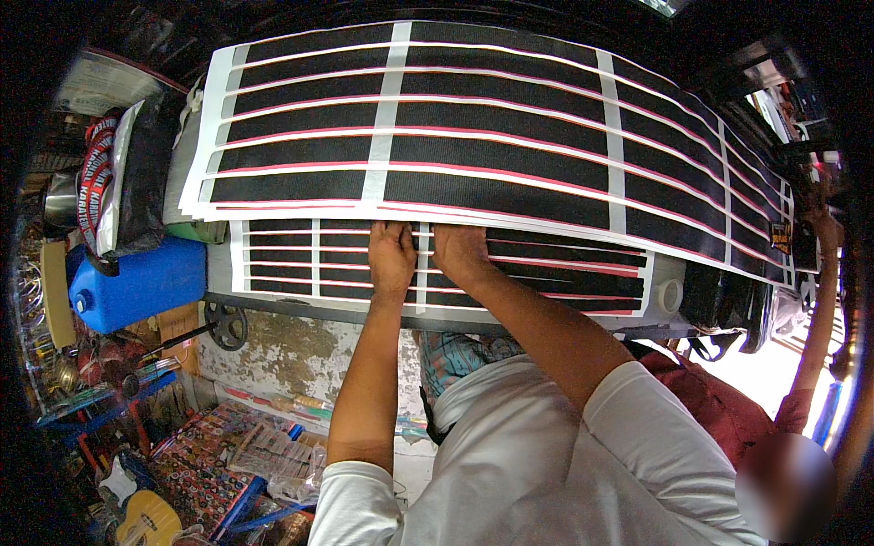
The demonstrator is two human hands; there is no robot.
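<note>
A large white sheet (pixel 496 214) with black ribbed strips and thin red edges lies across the work surface. Its near edge overlaps a smaller striped sheet (pixel 364 289) with similar black bands. My left hand (pixel 393 259) rests over the smaller sheet, its fingers stretched toward the larger sheet's near edge, the tips partly out of sight there. Close beside it on the right, my right hand (pixel 461 255) is turned inward over the same smaller sheet. Its fingers are hidden at the overlapping edge, so whether they grip anything does not show.
Left of the sheets stands a blue jerrycan (pixel 141 284) below a red lettered strap (pixel 96 173). A handwheel (pixel 225 326) sits under the table edge. A roll of tape (pixel 669 295) lies at right. Another person's arm (pixel 813 323) reaches up at far right. Stickers (pixel 214 460) fill the lower left.
</note>
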